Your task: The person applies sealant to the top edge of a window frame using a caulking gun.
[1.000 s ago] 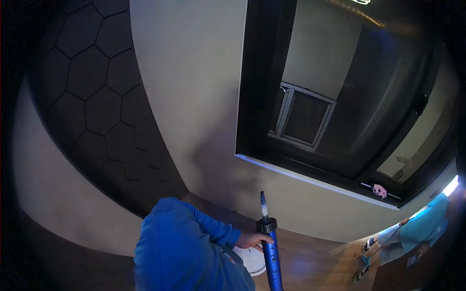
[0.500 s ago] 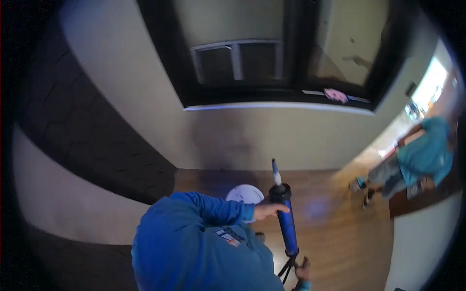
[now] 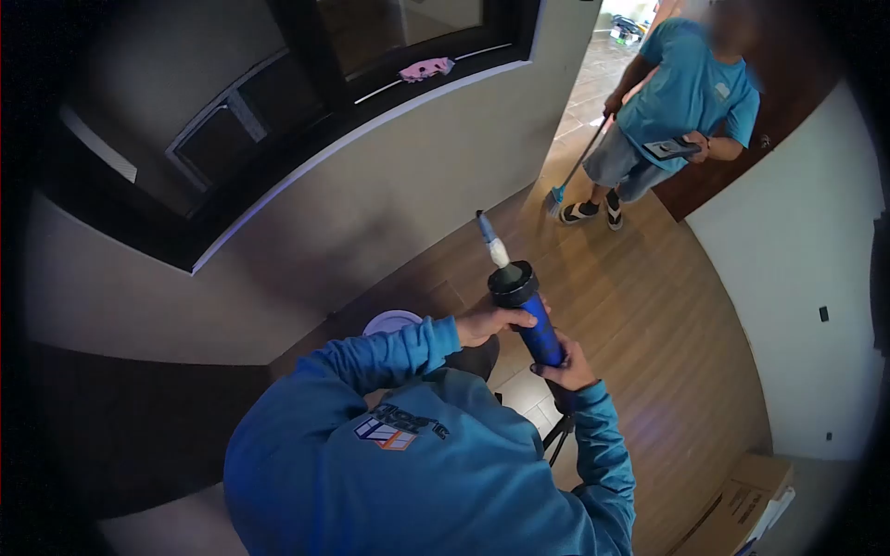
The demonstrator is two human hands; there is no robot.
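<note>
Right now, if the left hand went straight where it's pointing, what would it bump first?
The blue tube: the left hand is already touching it. Past that there looks to be just floor, though how far off is hard to tell.

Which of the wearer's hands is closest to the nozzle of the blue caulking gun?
The left hand, gripping the blue caulking gun just behind its black front collar; the right hand holds it farther back from the nozzle.
</note>
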